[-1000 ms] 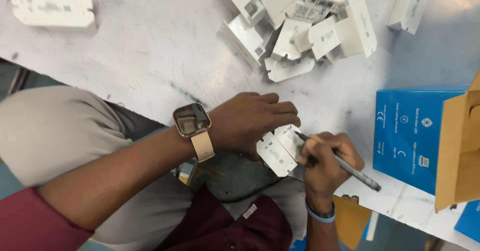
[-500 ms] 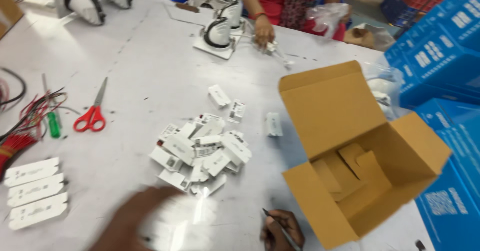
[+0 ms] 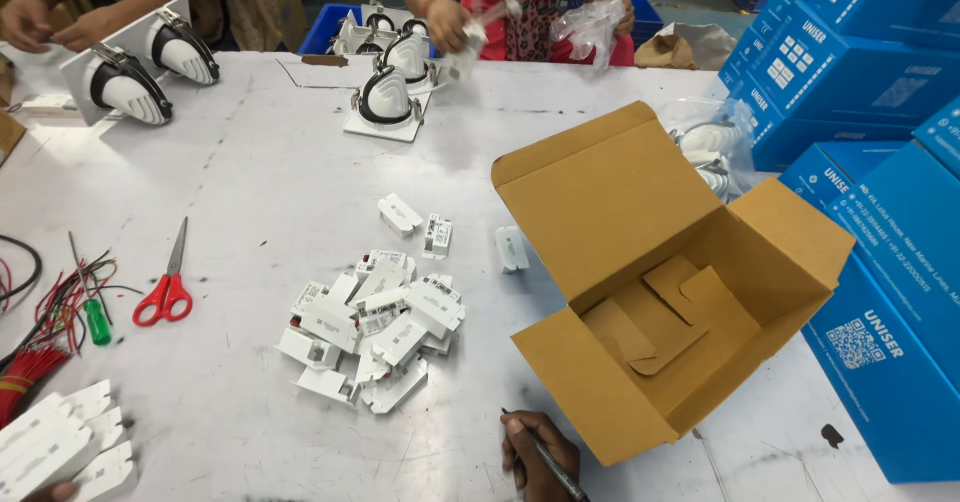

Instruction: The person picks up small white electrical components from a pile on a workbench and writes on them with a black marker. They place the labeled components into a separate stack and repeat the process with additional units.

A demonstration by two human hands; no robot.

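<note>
Head view shows the right hand (image 3: 535, 452) at the bottom edge of the table (image 3: 250, 192), fingers curled tight around a pen (image 3: 545, 459), just beside the lower corner of an open cardboard box (image 3: 660, 272). What may be the left hand (image 3: 50, 492) barely peeks in at the bottom left corner, its grip impossible to judge, beside a row of white plastic parts (image 3: 60, 442). A heap of small white pieces (image 3: 375, 327) lies near the box, with bare tabletop between heap and red scissors (image 3: 165, 287). Blue boxes (image 3: 880, 262) crowd the right edge.
</note>
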